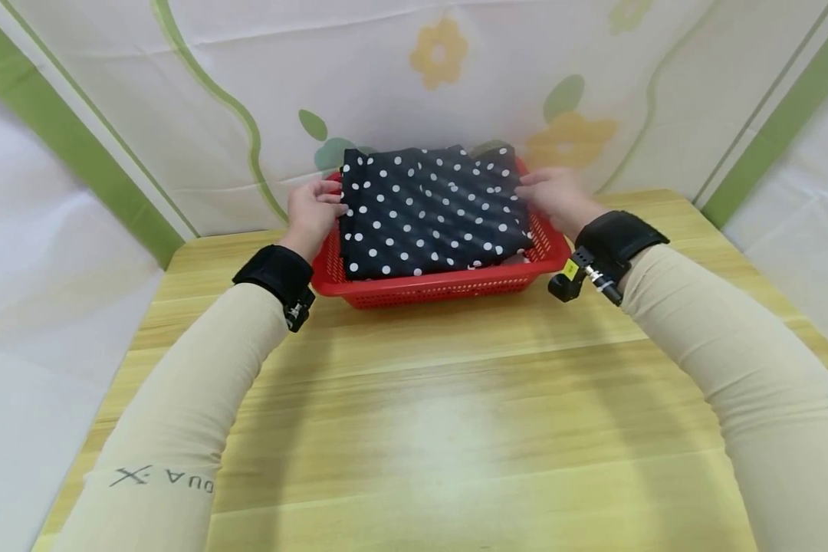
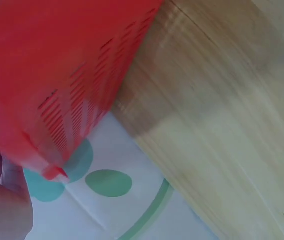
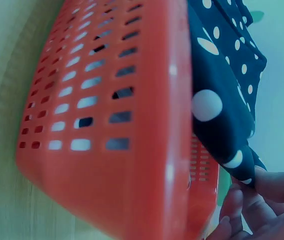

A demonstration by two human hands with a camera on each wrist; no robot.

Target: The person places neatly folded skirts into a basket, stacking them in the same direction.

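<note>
Two hands meet at a red basket (image 1: 448, 285) at the far end of a wooden table (image 1: 455, 429); between them, folded and heaped above the basket's rim, lies a dark polka-dot cloth (image 1: 431, 211). The left hand (image 1: 313, 215) sits at the cloth's left edge, fingers curled in toward the fabric and touching it over the basket's left rim; whether they truly pinch the cloth or only rest against it cannot be told from the head view, and the left wrist view is blurred, showing only the basket's slotted wall (image 2: 66, 100), a strip of the table (image 2: 217, 115) and a bit of the fingers (image 2: 4, 200) at the lower left. The right hand (image 1: 559, 195) lies at the cloth's right edge, fingers reaching onto the fabric near its far right corner; in the right wrist view the fingertips (image 3: 277, 185) appear to nip a hanging corner of the cloth (image 3: 227, 100), which droops over the basket's rim (image 3: 172, 125); so this hand seems to have hold of it, lightly. Both forearms wear pale sleeves (image 1: 200, 399) with black wrist straps (image 1: 276, 272); a small black and yellow device (image 1: 573, 277) hangs from the right strap, just beside the basket's near right corner. Behind the hands and basket hangs a white sheet with green stripes and flowers (image 1: 441, 54).
</note>
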